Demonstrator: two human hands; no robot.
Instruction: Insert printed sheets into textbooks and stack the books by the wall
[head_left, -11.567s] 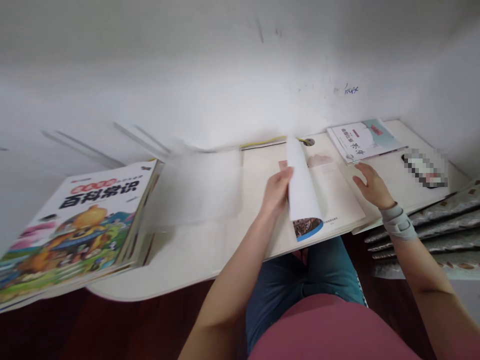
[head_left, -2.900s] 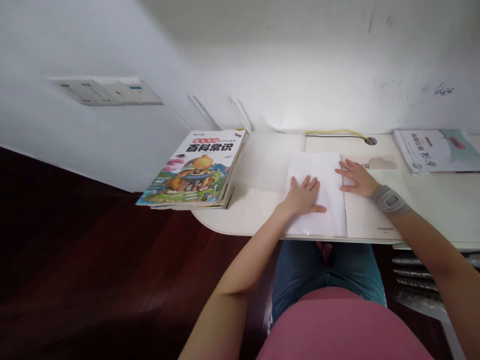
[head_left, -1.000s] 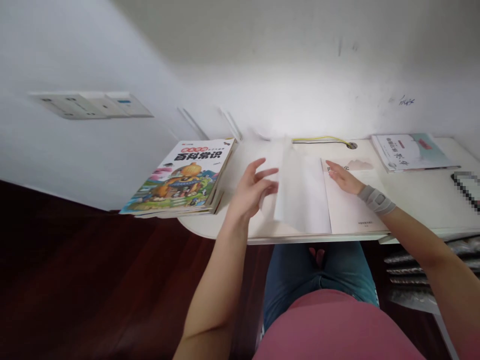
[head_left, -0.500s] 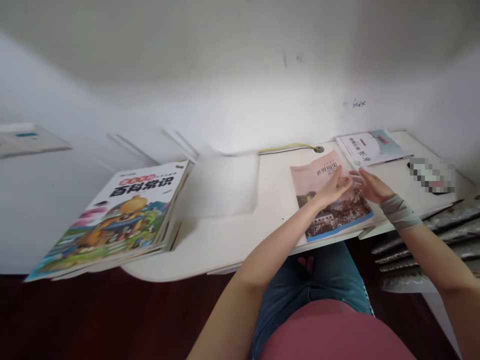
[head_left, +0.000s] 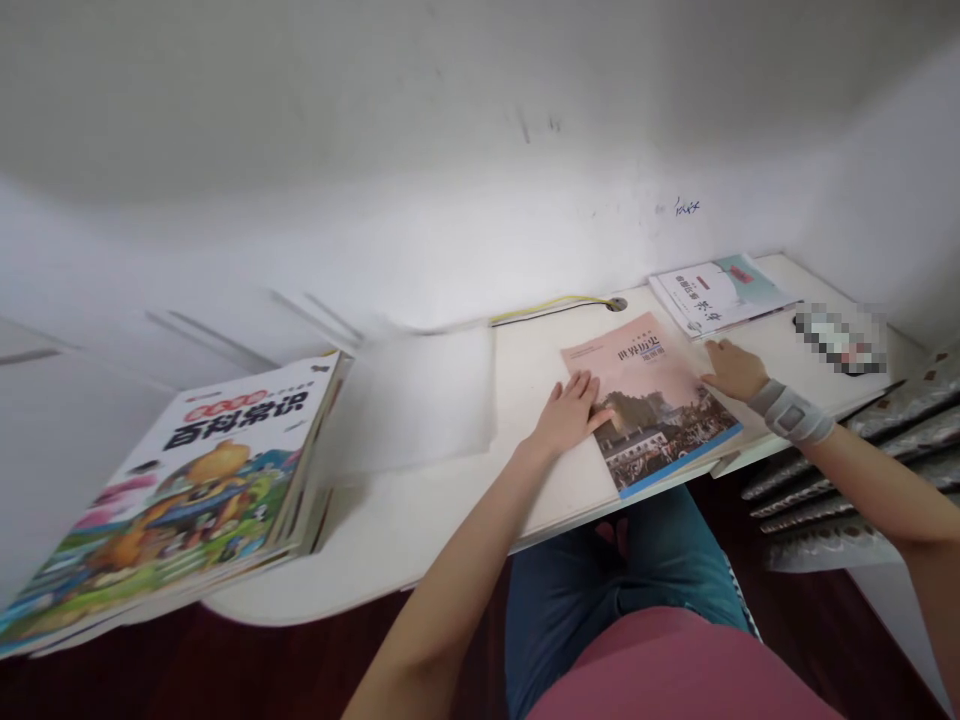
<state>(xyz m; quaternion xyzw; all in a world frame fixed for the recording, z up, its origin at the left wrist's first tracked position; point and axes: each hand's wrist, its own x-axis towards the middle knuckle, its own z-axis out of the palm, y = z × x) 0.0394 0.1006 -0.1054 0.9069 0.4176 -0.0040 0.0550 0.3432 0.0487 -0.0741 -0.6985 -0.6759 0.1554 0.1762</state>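
Observation:
A closed pink textbook (head_left: 660, 395) with a street photo on its cover lies on the white desk (head_left: 450, 500) in front of me. My left hand (head_left: 571, 412) rests flat on the book's left edge, fingers stretched out. My right hand (head_left: 733, 368), with a grey wrist brace, lies on the book's right edge, fingers loosely curled over it. A sheet of clear film (head_left: 416, 400) lies flat on the desk to the left of the book, apart from both hands.
A stack of colourful cartoon books (head_left: 172, 490) sits at the desk's left end. A white and teal booklet (head_left: 720, 290) lies at the back right, with a blurred-out item (head_left: 840, 335) beside it. A yellow cable (head_left: 555, 303) runs along the wall. Patterned shelves (head_left: 847, 490) stand at right.
The book that lay open under my hands is now closed, cover up. My left hand slid from the cover's right side to its left edge; my view swung right.

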